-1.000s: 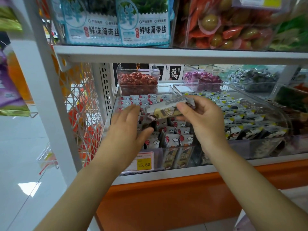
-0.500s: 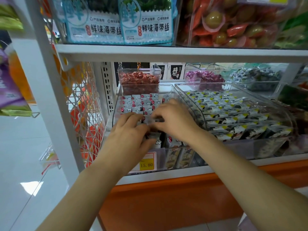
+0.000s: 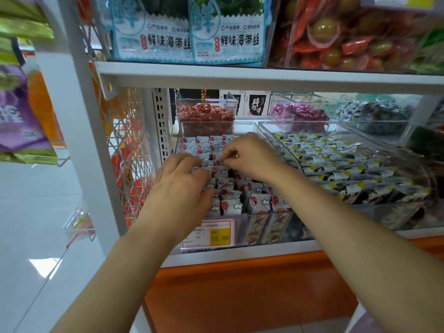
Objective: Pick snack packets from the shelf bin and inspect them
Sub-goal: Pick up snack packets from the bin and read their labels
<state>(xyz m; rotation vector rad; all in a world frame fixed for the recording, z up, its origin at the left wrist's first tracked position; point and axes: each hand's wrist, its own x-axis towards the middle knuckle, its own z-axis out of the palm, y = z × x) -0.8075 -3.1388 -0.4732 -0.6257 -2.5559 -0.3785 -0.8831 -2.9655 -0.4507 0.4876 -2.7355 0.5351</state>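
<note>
A clear shelf bin [image 3: 249, 127] holds rows of small white snack packets [image 3: 231, 206] printed with red dots and clouds. Both my hands are inside it. My left hand [image 3: 179, 188] lies over the left rows, its fingers curled down onto the packets and its thumb against their near side, gripping one. My right hand [image 3: 252, 157] reaches in from the right and pinches the top edge of a packet in the middle rows with curled fingertips. The pinched packets are mostly hidden under my fingers.
A yellow price tag [image 3: 219, 237] reading 15.80 sits on the bin front. A second clear bin [image 3: 408, 164] of yellow-cornered packets stands to the right, with candy tubs [image 3: 205, 114] behind. The upper shelf board [image 3: 264, 78] hangs just above, and a white wire rack [image 3: 125, 150] stands at the left.
A second ago my right hand held a packet up above the bin. It went down into the bin, and both hands now work among the packet rows, farther in.
</note>
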